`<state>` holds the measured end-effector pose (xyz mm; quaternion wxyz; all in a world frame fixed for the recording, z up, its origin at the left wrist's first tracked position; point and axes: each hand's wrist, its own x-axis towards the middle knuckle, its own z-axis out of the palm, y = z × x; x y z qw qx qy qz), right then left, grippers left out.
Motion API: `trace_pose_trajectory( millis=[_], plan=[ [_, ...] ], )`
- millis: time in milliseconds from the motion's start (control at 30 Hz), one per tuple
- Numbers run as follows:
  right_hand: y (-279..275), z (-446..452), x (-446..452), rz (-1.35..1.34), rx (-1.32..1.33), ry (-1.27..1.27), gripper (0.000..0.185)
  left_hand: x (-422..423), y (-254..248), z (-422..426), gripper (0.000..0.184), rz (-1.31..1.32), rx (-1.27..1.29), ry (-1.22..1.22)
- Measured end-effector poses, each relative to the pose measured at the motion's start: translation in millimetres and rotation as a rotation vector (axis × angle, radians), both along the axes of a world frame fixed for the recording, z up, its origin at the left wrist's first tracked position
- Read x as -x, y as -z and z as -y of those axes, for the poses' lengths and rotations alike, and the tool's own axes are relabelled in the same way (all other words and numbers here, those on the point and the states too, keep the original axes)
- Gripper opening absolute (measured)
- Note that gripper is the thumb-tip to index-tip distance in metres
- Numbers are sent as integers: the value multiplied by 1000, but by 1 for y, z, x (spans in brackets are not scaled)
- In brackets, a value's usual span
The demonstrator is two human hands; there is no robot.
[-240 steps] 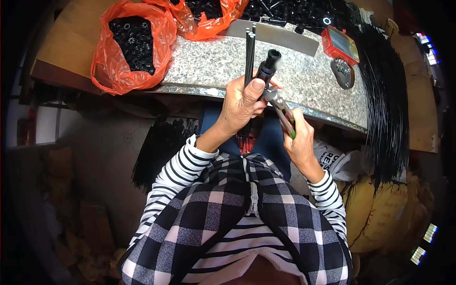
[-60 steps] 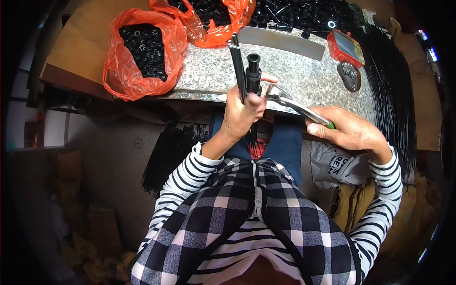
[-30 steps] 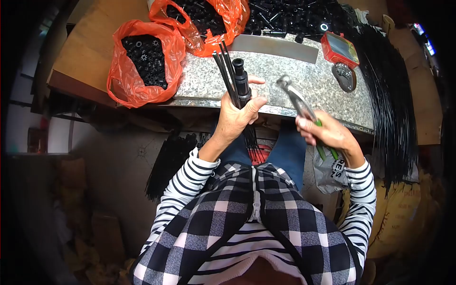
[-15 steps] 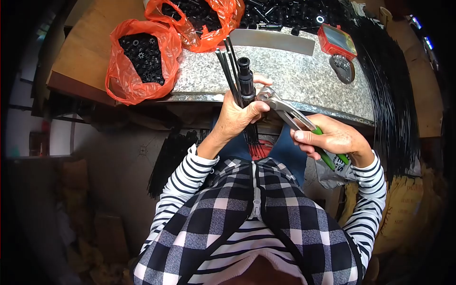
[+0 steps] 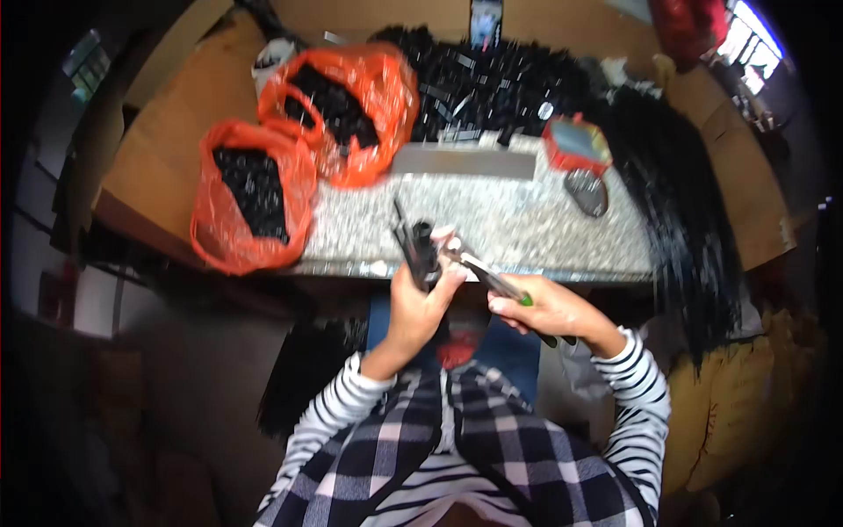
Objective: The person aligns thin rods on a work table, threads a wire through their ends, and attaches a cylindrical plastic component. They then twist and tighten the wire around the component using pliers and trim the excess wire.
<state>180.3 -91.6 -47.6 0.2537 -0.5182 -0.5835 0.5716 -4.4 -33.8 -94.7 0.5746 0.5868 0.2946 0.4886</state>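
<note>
My left hand point(image 5: 414, 312) is wrapped around a black tubular plastic part point(image 5: 424, 239) together with several thin black rods point(image 5: 401, 227), which stick up past the fingers. My right hand point(image 5: 553, 309) is closed on the handles of pliers point(image 5: 490, 275) with green grips. The plier jaws are beside the left thumb and fingertips, close to the black part. Motion blur hides whether the jaws grip anything. Both hands are just in front of the table's near edge, over the lap.
Two orange plastic bags point(image 5: 211, 224) of small black parts stand at the table's left. Behind a flat metal strip point(image 5: 465, 162) lies a heap of black parts point(image 5: 500, 92). A red box point(image 5: 575, 145), a dark oval dish point(image 5: 586, 193) and a long black rod bundle point(image 5: 672, 211) are at right.
The view has tilted up, so the table's back and a phone-like screen now show. Both hands still hold the same things, with the pliers still at the left fingers.
</note>
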Motion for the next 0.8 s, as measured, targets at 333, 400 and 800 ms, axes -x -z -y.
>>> trace_pose_trajectory(
  millis=[333, 400, 800],
  plan=[
    [14, 2, -37, 1120, -713, 315, 34, 73, -66, 0, 26, 519, 2, -432],
    [-18, 25, -14, 616, -766, 26, 33, 81, -67, -4, 33, 586, 84, -484],
    [52, 97, -5, 93, -811, 594, 63, 38, -5, 19, 29, 780, 764, -136]
  ],
)
